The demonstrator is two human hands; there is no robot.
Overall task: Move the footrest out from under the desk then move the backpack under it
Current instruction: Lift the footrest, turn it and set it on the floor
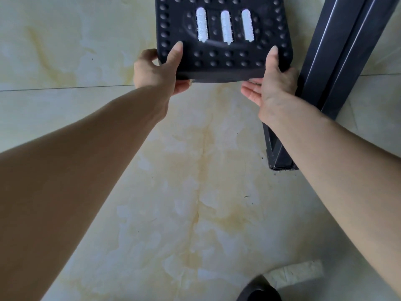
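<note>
Your left hand (pixel 157 71) and right hand (pixel 272 83) each hold a near corner of the black footrest (pixel 223 53), bumpy top up, above the floor (pixel 195 192).

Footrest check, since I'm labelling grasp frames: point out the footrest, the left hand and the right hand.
footrest (pixel 225 58): head view, on its studded black top.
left hand (pixel 156 72): head view, on the back of the hand.
right hand (pixel 274 83): head view, on the thumb base.

Both forearms are bare, no sleeves, watch or rings on the left hand (pixel 157 71) or right hand (pixel 272 85).
</note>
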